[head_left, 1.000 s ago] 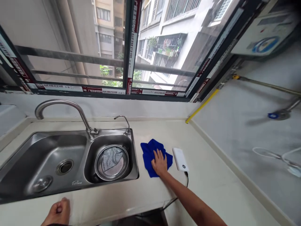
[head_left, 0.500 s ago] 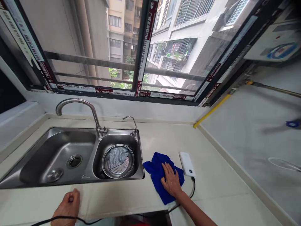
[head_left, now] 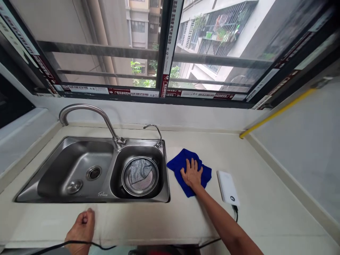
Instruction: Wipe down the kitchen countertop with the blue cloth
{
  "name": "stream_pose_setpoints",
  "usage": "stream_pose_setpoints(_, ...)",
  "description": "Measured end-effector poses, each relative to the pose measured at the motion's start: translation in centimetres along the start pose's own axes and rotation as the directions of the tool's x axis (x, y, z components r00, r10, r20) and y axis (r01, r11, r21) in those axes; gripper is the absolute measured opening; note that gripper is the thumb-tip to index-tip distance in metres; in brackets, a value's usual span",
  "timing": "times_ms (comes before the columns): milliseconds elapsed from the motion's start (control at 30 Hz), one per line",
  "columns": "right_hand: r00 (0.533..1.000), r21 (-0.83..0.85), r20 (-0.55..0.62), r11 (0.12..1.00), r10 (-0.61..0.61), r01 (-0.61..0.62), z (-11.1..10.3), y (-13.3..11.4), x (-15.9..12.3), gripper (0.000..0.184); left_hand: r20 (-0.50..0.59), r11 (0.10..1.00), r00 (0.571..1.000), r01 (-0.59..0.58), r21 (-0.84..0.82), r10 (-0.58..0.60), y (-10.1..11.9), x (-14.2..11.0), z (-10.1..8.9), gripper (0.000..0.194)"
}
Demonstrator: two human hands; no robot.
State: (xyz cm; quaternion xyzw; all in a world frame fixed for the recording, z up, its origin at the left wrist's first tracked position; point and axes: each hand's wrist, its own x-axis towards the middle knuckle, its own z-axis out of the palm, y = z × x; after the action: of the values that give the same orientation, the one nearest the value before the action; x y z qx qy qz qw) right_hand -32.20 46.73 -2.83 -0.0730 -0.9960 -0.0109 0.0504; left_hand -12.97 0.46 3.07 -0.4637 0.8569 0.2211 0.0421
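Observation:
A blue cloth (head_left: 183, 177) lies spread on the pale countertop, right of the sink. My right hand (head_left: 192, 174) rests flat on top of it, fingers spread. By the counter's front edge, below the large basin, my left hand (head_left: 82, 226) is closed in a loose fist, with nothing visible inside it. A black cable (head_left: 71, 242) passes across the left wrist. To the right of the cloth sits a white power bank (head_left: 227, 188) with a cable plugged into its near end.
The steel double sink (head_left: 113, 177) holds a round metal strainer pan (head_left: 143, 191) with a grey cloth (head_left: 140, 170) in its right basin. A tall faucet (head_left: 106, 122) and a thin tap (head_left: 160, 134) rise behind it. A yellow pipe (head_left: 278, 112) runs along the right wall.
My right hand has pushed farther back across the counter with the blue cloth, away from the front edge. The left hand stays in a fist. The camera view has shifted.

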Motion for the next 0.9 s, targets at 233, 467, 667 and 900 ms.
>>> stream_pose_setpoints(233,0.995,0.01,0.009,0.995,-0.101,0.101,0.1,0.6,5.4,0.063,0.002,0.999,1.0,0.028,0.043,-0.029,-0.5,0.8,0.4,0.049)
stream_pose_setpoints(467,0.987,-0.011,-0.013,0.987,-0.163,0.163,0.5,1.1,6.4,0.061,0.005,1.0,1.0,0.006,0.019,-0.007,-0.6,0.7,0.4,0.048)
stream_pose_setpoints(667,0.933,-0.01,-0.097,0.938,-0.346,0.347,0.8,1.8,3.5,0.06,0.022,0.998,0.999,-0.048,0.045,0.048,-0.5,0.0,-0.1,0.048)
stream_pose_setpoints(900,0.822,0.045,-0.164,0.828,-0.546,0.559,1.0,3.5,-1.8,0.064,0.026,0.997,0.997,-0.072,-0.011,0.073,-1.3,0.4,0.4,0.048)
